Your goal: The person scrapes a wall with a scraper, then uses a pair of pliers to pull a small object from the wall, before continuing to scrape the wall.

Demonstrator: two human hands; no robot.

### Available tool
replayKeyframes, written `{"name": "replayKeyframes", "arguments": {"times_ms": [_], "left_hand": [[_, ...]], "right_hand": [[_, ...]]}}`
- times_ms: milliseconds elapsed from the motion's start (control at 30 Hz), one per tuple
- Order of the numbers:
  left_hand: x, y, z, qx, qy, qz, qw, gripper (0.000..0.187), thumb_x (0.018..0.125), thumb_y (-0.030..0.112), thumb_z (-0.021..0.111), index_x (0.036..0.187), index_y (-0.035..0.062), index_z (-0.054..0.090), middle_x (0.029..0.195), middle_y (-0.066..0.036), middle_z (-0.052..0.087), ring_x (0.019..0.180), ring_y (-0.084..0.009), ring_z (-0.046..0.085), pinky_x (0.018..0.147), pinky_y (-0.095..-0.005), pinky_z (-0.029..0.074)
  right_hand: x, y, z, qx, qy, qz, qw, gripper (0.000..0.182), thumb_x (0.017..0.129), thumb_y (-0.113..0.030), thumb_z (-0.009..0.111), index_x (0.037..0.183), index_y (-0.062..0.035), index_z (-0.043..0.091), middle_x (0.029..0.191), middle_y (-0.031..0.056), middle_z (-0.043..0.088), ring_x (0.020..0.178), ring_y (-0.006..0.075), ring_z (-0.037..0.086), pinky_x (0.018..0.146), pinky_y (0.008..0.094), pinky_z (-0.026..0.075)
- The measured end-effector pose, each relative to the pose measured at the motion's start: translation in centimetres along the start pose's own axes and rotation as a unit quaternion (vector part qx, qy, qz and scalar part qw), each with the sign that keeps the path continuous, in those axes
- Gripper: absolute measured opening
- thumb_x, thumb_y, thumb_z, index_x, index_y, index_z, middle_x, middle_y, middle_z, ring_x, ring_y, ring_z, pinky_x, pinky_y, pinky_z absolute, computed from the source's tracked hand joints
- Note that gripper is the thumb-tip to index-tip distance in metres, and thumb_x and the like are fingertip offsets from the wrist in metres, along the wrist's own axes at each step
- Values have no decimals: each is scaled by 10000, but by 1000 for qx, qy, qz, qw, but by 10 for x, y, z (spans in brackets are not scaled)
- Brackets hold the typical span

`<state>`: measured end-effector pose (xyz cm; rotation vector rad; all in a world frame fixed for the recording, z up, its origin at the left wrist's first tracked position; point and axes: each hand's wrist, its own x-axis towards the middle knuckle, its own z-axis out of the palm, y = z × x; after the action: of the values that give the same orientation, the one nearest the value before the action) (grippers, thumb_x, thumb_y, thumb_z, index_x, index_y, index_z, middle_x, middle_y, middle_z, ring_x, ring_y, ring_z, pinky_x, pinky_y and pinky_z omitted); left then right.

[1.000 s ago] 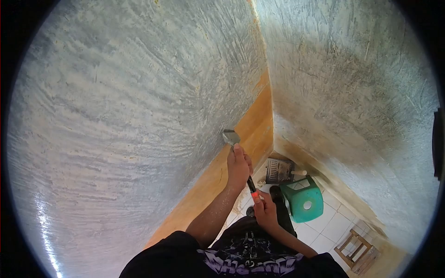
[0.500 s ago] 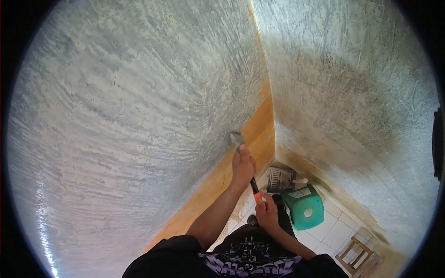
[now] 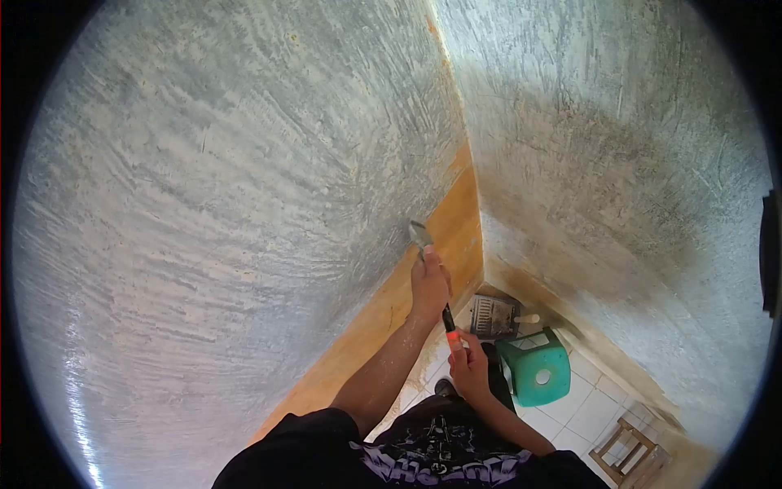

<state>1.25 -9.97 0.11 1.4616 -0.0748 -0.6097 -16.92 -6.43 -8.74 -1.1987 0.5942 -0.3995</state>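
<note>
A long-handled scraper (image 3: 420,234) has its grey metal blade against the left wall (image 3: 244,196), just above an orange painted band (image 3: 453,216). My left hand (image 3: 429,287) is wrapped round the handle close behind the blade. Lower down, my right hand (image 3: 469,371) grips the same tool by its red-orange handle end, near my body. Rough grey streaks cover the wall surface above the band.
The right wall (image 3: 603,179) meets the left one in a corner. Below, on the white tiled floor (image 3: 590,407), are a green plastic stool (image 3: 554,375), a dark tray-like object (image 3: 494,318) with a pale handle-like piece beside it, and a small wooden stool (image 3: 626,450).
The scraper blade and my left hand have shifted slightly up along the wall, and the blade's angle has turned. My right hand still holds the handle end.
</note>
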Motion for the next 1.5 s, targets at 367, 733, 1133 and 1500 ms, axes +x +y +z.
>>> {"name": "replayKeyframes", "arguments": {"times_ms": [367, 733, 1133, 1500], "left_hand": [[5, -4, 5, -20, 7, 1, 1000, 389, 1043, 479, 354, 871, 134, 402, 531, 26, 344, 368, -98, 319, 340, -285, 292], [13, -3, 14, 30, 25, 22, 999, 413, 1043, 480, 349, 879, 107, 420, 523, 28, 349, 372, -100, 330, 351, -283, 298], [18, -14, 15, 13, 9, 27, 1000, 412, 1043, 503, 347, 880, 127, 397, 530, 36, 322, 377, -91, 300, 365, -274, 280], [-15, -10, -11, -51, -5, 9, 999, 409, 1050, 494, 328, 895, 121, 394, 572, 22, 343, 426, -78, 315, 382, -258, 275]], "right_hand": [[4, -3, -6, -7, 16, 1, 1000, 294, 1026, -229, 514, 1280, -79, 519, 654, -31, 463, 530, 32, 402, 452, 212, 328], [15, -5, -9, 29, 10, 7, 1000, 335, 1031, -259, 512, 1306, -69, 497, 652, -26, 463, 522, 32, 402, 449, 212, 321], [17, -13, -18, -23, 3, 30, 999, 327, 1020, -223, 525, 1291, -42, 509, 645, -18, 475, 516, 39, 419, 454, 212, 337], [-7, -6, -11, 110, -64, 75, 989, 354, 1025, -198, 524, 1351, -72, 473, 706, 8, 526, 517, 51, 436, 459, 211, 354]]}}
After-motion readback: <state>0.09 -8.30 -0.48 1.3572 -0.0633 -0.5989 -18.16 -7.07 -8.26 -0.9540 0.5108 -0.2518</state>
